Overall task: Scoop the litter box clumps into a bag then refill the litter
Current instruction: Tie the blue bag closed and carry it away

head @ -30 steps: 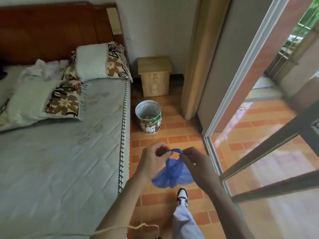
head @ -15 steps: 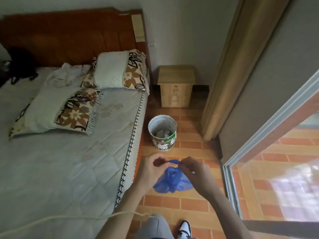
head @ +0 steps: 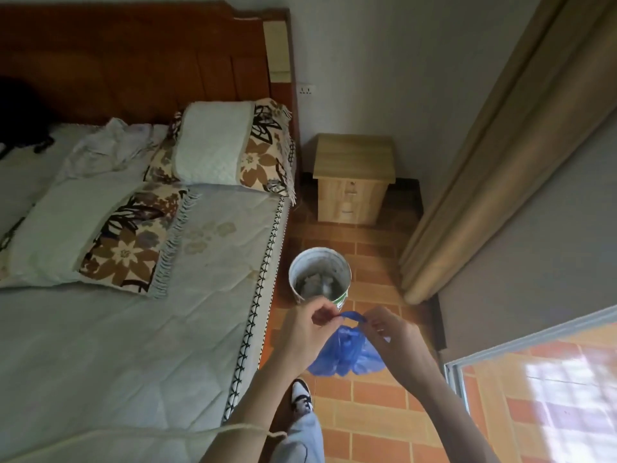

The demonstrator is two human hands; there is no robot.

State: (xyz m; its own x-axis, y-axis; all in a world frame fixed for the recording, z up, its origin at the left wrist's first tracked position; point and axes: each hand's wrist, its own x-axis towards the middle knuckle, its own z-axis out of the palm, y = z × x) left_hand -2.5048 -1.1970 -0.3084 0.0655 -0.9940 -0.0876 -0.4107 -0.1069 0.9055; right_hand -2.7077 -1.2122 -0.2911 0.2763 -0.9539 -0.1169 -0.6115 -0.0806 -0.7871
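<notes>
Bag (head: 344,354): blue plastic, held in the air between both hands, above the brick floor (head: 377,396) and just this side of the bucket; its body hangs bunched below the fingers, and a twisted strip of its top stretches from one hand to the other.
Left hand (head: 309,332): fingers curled, thumb and forefinger pinching the left end of the bag's twisted strip.
Right hand (head: 395,342): fingers curled, fingertips pinching the right end of the same strip; the back of the hand faces the camera.
Bucket (head: 320,275): round, white inside with a green-and-white outer wall, standing upright on the floor beside the bed; greyish lumps lie at its bottom, too blurred to tell what they are.
Bed (head: 133,329): pale quilted mattress with a dark wooden headboard (head: 133,61), filling the left of the view.
Pillows (head: 213,143): two, light green with brown flower covers, lying at the head of the bed.
Nightstand (head: 354,182): small, light wood, against the wall beyond the bucket.
Curtain (head: 494,155): beige, hanging at the right.
Shoe (head: 301,394): white and black, on the floor under the left wrist.
</notes>
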